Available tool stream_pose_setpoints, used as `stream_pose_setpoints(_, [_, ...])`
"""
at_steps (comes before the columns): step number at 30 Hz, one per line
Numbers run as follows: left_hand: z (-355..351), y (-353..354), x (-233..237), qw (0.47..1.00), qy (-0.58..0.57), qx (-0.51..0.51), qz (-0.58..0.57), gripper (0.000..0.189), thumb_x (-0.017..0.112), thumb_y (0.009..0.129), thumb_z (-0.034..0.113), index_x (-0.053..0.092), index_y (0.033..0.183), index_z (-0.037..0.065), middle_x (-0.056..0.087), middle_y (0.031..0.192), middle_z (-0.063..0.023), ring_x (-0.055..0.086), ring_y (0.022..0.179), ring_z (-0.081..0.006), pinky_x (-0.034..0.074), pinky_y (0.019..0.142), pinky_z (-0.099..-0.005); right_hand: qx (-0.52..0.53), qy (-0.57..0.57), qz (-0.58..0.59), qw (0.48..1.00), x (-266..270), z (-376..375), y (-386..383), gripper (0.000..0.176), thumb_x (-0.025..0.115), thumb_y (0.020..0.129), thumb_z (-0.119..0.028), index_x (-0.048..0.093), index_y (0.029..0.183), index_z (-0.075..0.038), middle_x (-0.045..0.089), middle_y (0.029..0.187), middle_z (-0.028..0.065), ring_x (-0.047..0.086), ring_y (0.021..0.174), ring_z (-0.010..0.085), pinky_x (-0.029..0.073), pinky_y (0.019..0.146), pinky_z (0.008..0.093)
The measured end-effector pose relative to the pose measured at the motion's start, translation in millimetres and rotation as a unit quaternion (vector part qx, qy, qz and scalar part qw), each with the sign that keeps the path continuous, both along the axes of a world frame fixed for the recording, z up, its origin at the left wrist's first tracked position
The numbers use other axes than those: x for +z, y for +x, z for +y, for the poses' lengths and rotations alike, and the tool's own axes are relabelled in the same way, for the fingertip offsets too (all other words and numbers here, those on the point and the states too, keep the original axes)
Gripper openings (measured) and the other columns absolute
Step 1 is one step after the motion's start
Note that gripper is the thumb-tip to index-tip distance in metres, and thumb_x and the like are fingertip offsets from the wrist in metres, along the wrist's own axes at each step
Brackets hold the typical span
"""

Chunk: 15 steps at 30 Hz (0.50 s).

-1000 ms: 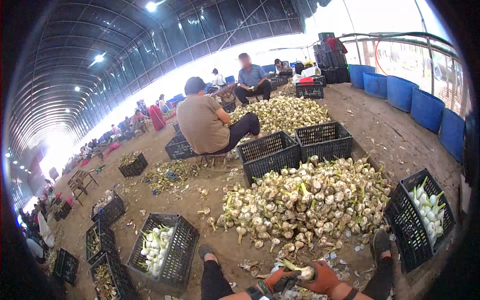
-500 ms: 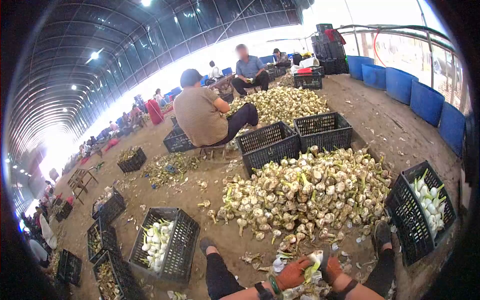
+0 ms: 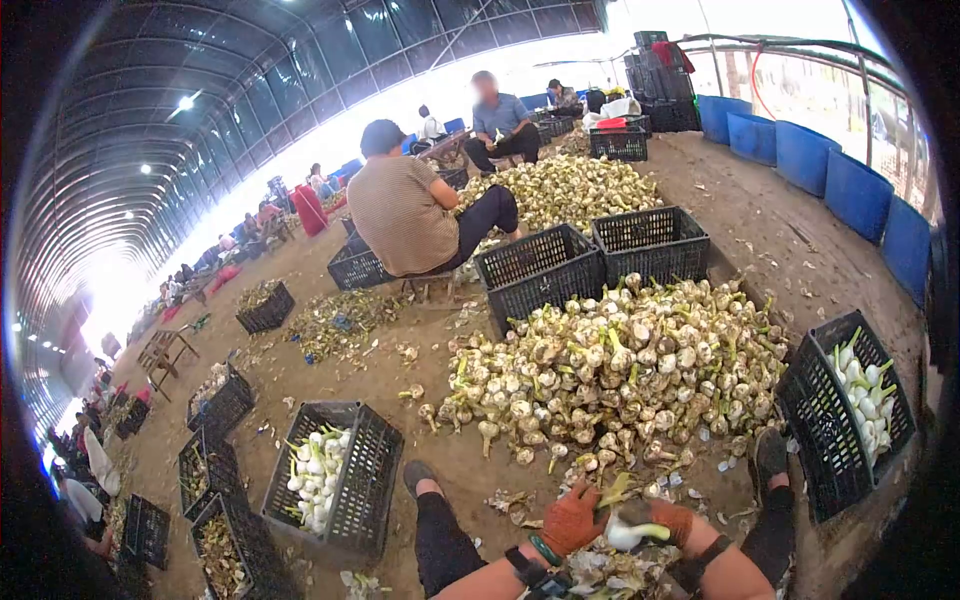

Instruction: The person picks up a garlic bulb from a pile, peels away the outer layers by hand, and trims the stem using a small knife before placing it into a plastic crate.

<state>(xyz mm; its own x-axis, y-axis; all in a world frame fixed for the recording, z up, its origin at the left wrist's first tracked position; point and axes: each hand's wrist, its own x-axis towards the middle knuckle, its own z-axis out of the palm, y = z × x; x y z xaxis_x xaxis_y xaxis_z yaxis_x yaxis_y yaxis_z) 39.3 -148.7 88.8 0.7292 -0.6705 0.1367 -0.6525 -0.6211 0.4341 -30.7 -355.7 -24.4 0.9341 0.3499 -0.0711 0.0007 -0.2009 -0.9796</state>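
My left hand [image 3: 572, 522], in an orange glove, is closed at the bottom centre, with a strip of yellow-green peel [image 3: 616, 490] at its fingertips. Just right of it, my right hand [image 3: 672, 522], also gloved, is closed around something dark that I cannot make out. A peeled white garlic bulb [image 3: 626, 536] with a green stem lies between the hands, against the right one. Loose peelings [image 3: 610, 574] lie below them. Beyond my hands rises a big heap of unpeeled garlic [image 3: 620, 370].
Black crates of white garlic stand at left [image 3: 335, 480] and right [image 3: 850, 415]. Two black crates [image 3: 540, 272] are behind the heap. A seated person [image 3: 405, 210] in a striped shirt is beyond, near another person [image 3: 500, 125]. Blue barrels [image 3: 805, 155] line the right side.
My hands have moved slightly up and apart. The left now has peel at its fingertips, and the white bulb shows lower, its stem pointing right. The view has shifted slightly.
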Motion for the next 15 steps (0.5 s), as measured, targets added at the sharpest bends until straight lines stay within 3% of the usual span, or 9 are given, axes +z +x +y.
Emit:
stream_pose_setpoints(1, [-0.2, 3.2, 4.9, 0.999, 0.030, -0.011, -0.026, 0.037, 0.057, 0.076, 0.039, 0.056, 0.095, 0.007, 0.055, 0.095, -0.0178, 0.059, 0.067, -0.0311, 0.049, 0.055, -0.0428, 0.001, 0.001, 0.002, 1.000, 12.3, 4.7, -1.9, 0.027, 0.056, 0.080, -0.025, 0.058, 0.101, -0.008, 0.061, 0.096, 0.0101, 0.060, 0.077, 0.0233, 0.048, 0.068, 0.0356])
stream_pose_setpoints(3, [0.0, 9.1, 0.0, 0.998, 0.023, -0.036, -0.040, 0.037, 0.056, 0.076, 0.039, 0.055, 0.096, 0.007, 0.055, 0.093, -0.0159, 0.059, 0.066, -0.0302, 0.049, 0.054, -0.0417, 0.272, -0.346, -0.211, 0.873, 58.7, 22.6, -4.5, 0.042, 0.043, 0.086, -0.023, 0.041, 0.126, -0.012, 0.058, 0.072, 0.0095, 0.055, 0.064, 0.0269, 0.043, 0.062, 0.0406])
stream_pose_setpoints(7, [-5.0, 19.7, -28.6, 0.999, 0.038, -0.013, 0.008, 0.041, 0.055, 0.079, 0.039, 0.053, 0.101, 0.005, 0.056, 0.099, -0.0146, 0.060, 0.070, -0.0288, 0.049, 0.055, -0.0406, 0.223, -0.087, -0.052, 0.969, 32.8, 33.6, -13.9, 0.041, 0.035, 0.089, -0.024, 0.036, 0.130, -0.020, 0.056, 0.091, 0.0123, 0.054, 0.080, 0.0303, 0.043, 0.071, 0.0422])
stream_pose_setpoints(9, [-1.3, 22.4, -37.9, 0.986, 0.015, 0.074, 0.146, 0.048, 0.055, 0.078, 0.043, 0.051, 0.106, 0.004, 0.057, 0.098, -0.0185, 0.060, 0.074, -0.0292, 0.048, 0.059, -0.0420, 0.100, -0.131, -0.113, 0.980, 51.4, 28.2, -13.8, 0.043, 0.038, 0.088, -0.018, 0.034, 0.130, -0.017, 0.046, 0.121, 0.0151, 0.051, 0.101, 0.0290, 0.038, 0.090, 0.0388])
stream_pose_setpoints(10, [-0.4, 30.3, -22.1, 0.970, -0.008, 0.108, 0.220, 0.053, 0.055, 0.077, 0.045, 0.050, 0.109, 0.003, 0.059, 0.095, -0.0199, 0.061, 0.074, -0.0302, 0.048, 0.061, -0.0424, 0.020, -0.236, -0.181, 0.954, 49.4, 23.9, -12.6, 0.045, 0.042, 0.086, -0.012, 0.033, 0.130, -0.015, 0.048, 0.119, 0.0145, 0.051, 0.100, 0.0300, 0.041, 0.087, 0.0397])
stream_pose_setpoints(12, [-9.6, 18.8, 9.8, 0.937, 0.011, 0.055, 0.344, 0.054, 0.057, 0.076, 0.043, 0.049, 0.111, 0.003, 0.060, 0.089, -0.0184, 0.061, 0.071, -0.0290, 0.048, 0.061, -0.0389, -0.076, -0.281, 0.000, 0.957, 106.8, 24.7, -13.7, 0.047, 0.046, 0.080, -0.006, 0.035, 0.126, -0.009, 0.057, 0.097, 0.0152, 0.055, 0.088, 0.0314, 0.043, 0.075, 0.0450])
stream_pose_setpoints(13, [-12.2, 9.8, 14.1, 0.900, 0.008, 0.009, 0.435, 0.055, 0.058, 0.075, 0.040, 0.049, 0.114, 0.003, 0.062, 0.082, -0.0169, 0.061, 0.068, -0.0278, 0.049, 0.062, -0.0354, -0.113, -0.396, -0.259, 0.874, 70.7, 21.2, -18.6, 0.038, 0.045, 0.081, -0.007, 0.042, 0.119, -0.003, 0.057, 0.091, 0.0172, 0.055, 0.085, 0.0302, 0.043, 0.070, 0.0451])
stream_pose_setpoints(14, [-11.5, 2.9, -35.9, 0.949, -0.001, -0.039, 0.314, 0.054, 0.060, 0.073, 0.039, 0.051, 0.110, 0.002, 0.062, 0.076, -0.0141, 0.061, 0.064, -0.0245, 0.048, 0.062, -0.0334, -0.196, -0.173, -0.064, 0.963, -27.2, 11.0, -9.2, 0.031, 0.045, 0.081, -0.007, 0.049, 0.110, 0.002, 0.055, 0.095, 0.0196, 0.053, 0.088, 0.0326, 0.042, 0.070, 0.0437])
stream_pose_setpoints(15, [-14.0, -4.0, -35.2, 0.949, -0.020, -0.028, 0.313, 0.052, 0.061, 0.072, 0.038, 0.052, 0.109, 0.001, 0.062, 0.078, -0.0130, 0.061, 0.066, -0.0221, 0.048, 0.064, -0.0321, -0.218, -0.187, -0.050, 0.957, 37.3, 21.0, -10.6, 0.033, 0.041, 0.091, -0.019, 0.045, 0.120, -0.004, 0.053, 0.111, 0.0155, 0.053, 0.098, 0.0304, 0.041, 0.083, 0.0376])
